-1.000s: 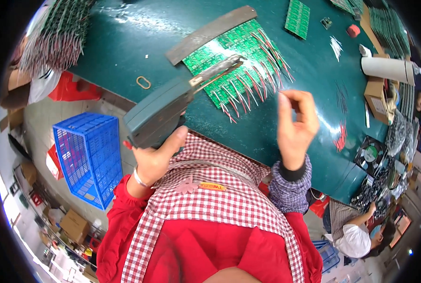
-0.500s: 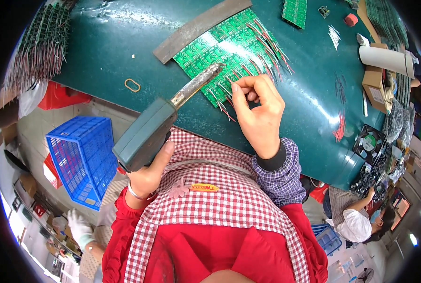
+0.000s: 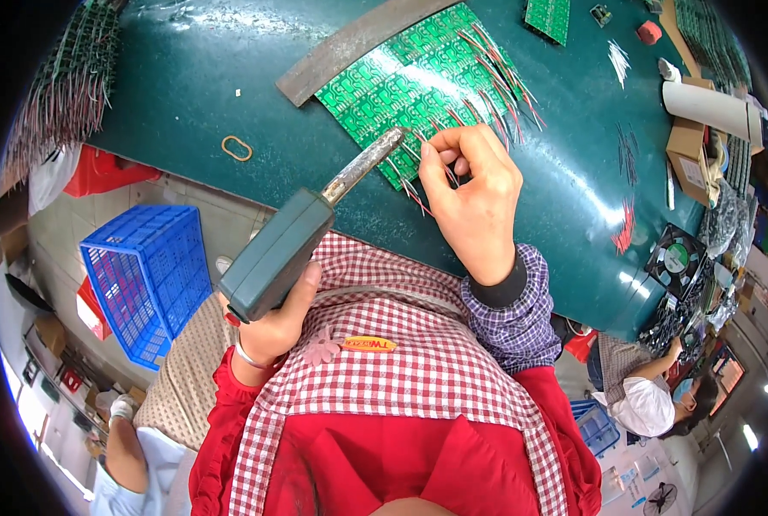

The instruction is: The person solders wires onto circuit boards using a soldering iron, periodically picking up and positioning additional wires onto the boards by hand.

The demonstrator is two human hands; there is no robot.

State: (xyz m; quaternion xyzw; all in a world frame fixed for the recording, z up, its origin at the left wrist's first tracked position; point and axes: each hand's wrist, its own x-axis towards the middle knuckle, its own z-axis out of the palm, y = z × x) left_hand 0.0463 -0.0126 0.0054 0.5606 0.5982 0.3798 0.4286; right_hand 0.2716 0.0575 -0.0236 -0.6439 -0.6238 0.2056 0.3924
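Observation:
My left hand grips a dark green soldering gun by its handle. Its worn metal barrel points up and to the right, the tip over the lower part of a green circuit board panel. Just right of that tip, my right hand pinches a thin wire between thumb and forefinger, its other fingers curled. Rows of red, white and black wires stick out from the panel's right side and lower edge. A flat grey metal bar lies along the panel's upper left edge.
On the green table are a rubber band, red wires, white wires and another green board. Wired boards are stacked far left. A blue crate stands on the floor; a co-worker sits at right.
The soldering gun has shifted slightly right and down, its tip now nearer my right fingertips. My right hand stays pinched near the panel. At lower left, another person's gloved hand has moved.

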